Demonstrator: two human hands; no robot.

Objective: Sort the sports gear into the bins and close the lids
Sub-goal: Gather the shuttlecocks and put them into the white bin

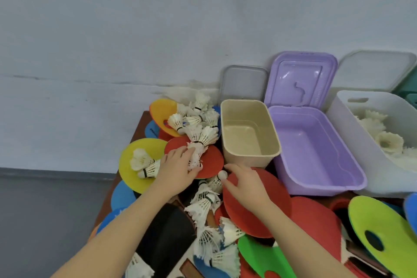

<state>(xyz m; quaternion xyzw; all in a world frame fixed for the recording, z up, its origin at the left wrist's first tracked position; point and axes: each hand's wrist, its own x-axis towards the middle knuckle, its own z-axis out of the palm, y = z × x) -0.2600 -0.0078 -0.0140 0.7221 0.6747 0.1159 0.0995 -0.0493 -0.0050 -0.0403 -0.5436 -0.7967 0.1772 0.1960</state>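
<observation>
- Three open bins stand in a row at the back of the table (137, 128): a beige bin (249, 133), a purple bin (316, 153) and a white bin (370, 142).
- The beige and purple bins hold nothing; the white bin holds white shuttlecocks (389, 142), too heaped to count.
- Three lids stand behind them: a grey lid (243, 81), a purple lid (300, 81) hinged upright on its bin, and a white lid (376, 70).
- A dozen or more feathered white shuttlecocks, with cork tips and dark bands, lie scattered across the table left of the bins.
- Flat discs lie under them: red, yellow, blue, green and orange, several overlapping.
- The left hand (178, 169) grasps a shuttlecock (196, 158) on a red disc (212, 160), fingers curled around its feathers.
- The right hand (246, 185) pinches another shuttlecock's cork tip (222, 175), just in front of the beige bin.
</observation>
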